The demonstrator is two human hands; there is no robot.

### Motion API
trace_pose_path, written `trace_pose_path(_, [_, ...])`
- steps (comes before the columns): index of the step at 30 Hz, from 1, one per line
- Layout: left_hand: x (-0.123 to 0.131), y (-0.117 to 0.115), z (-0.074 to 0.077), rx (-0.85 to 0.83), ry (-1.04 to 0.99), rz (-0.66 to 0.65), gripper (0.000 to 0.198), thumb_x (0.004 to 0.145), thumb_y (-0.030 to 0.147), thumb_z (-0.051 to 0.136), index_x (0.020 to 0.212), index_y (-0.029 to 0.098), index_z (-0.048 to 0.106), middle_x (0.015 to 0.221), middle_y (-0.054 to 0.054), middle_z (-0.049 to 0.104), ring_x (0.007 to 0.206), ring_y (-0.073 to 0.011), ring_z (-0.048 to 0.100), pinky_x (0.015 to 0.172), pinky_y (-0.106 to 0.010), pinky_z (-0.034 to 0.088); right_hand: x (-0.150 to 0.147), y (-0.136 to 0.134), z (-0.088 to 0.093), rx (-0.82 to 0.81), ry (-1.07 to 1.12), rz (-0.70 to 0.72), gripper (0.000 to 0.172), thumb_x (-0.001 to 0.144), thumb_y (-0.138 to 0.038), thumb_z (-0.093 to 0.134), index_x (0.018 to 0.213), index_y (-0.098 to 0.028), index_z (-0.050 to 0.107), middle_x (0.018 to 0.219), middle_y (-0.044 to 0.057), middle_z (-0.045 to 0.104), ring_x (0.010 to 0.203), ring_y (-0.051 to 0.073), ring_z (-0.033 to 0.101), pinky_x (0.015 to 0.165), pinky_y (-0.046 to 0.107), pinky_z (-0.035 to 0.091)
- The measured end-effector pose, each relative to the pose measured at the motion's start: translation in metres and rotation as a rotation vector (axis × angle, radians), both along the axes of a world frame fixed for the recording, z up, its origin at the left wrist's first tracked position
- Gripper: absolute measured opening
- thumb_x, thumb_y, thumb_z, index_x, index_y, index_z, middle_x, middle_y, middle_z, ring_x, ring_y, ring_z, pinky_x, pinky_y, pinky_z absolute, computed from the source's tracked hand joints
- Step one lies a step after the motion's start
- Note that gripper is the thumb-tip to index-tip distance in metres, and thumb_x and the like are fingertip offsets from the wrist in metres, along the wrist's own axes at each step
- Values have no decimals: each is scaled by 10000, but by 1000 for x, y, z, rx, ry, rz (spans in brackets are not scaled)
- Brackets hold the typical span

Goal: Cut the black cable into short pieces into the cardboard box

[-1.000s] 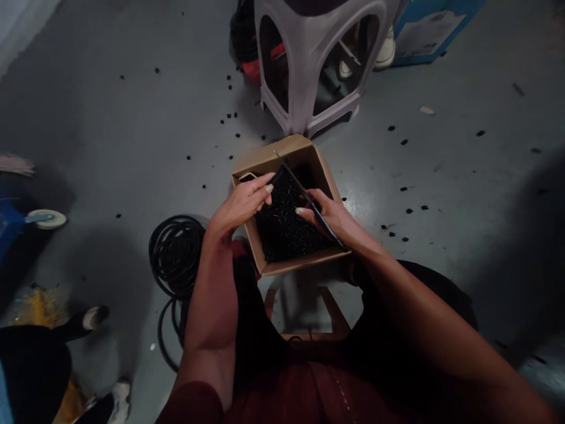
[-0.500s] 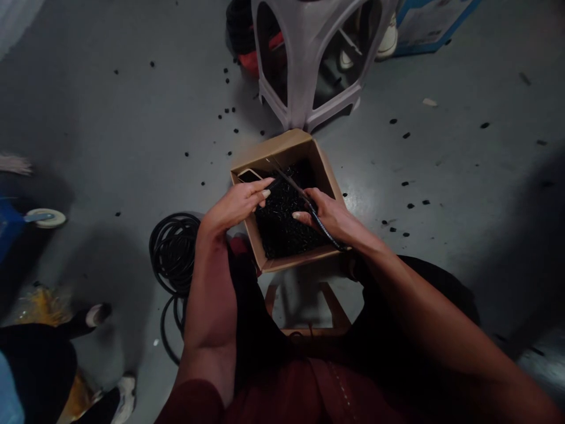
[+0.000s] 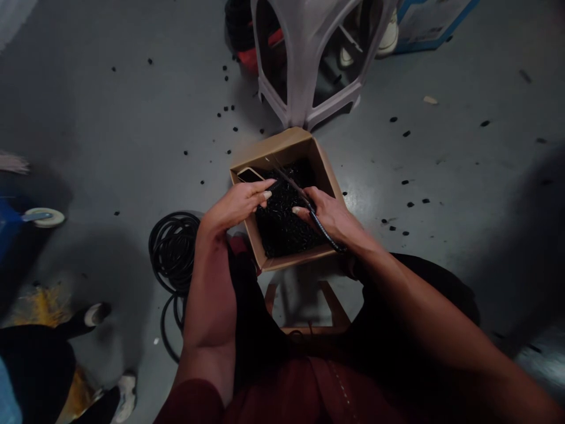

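An open cardboard box point(image 3: 289, 263) stands between my legs with many small black pieces point(image 3: 286, 227) inside. Over its left part is my left hand point(image 3: 248, 201), its thumb and fingers pinched on a small black piece point(image 3: 276, 185). My right hand point(image 3: 325, 213) is closed around a long, thin tool with dark handles point(image 3: 325, 231), which looks like scissors. The tool's blades point(image 3: 289, 178) point up and left, beside the fingertips of my left hand. A phone-like object with a pale edge point(image 3: 250, 175) leans in the box's upper left corner.
A grey plastic stool point(image 3: 300, 76) stands just beyond the box. Coiled black tubing point(image 3: 174, 253) lies on the floor at left. Small black pieces are scattered around. Another person's shoe point(image 3: 126, 397) shows at lower left, and a blue-edged box point(image 3: 435, 23) is at upper right.
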State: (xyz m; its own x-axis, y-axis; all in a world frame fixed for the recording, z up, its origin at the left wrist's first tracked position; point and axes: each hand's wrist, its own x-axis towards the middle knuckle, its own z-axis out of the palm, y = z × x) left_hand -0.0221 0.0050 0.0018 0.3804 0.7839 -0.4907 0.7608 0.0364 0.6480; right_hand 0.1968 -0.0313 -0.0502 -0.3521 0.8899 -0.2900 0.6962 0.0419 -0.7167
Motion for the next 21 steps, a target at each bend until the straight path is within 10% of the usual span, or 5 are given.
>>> trace_pose_path(21, [-9,0,-7,-49,-55,0,564,890,365,398,1389,114,472,793,-24,610,684,-108,493,689,-245,428,-7,-4,-6,-18,-118,-19,351,874,-458,439,1084,-202,554,856,92,674,756,268,611,610,307,354])
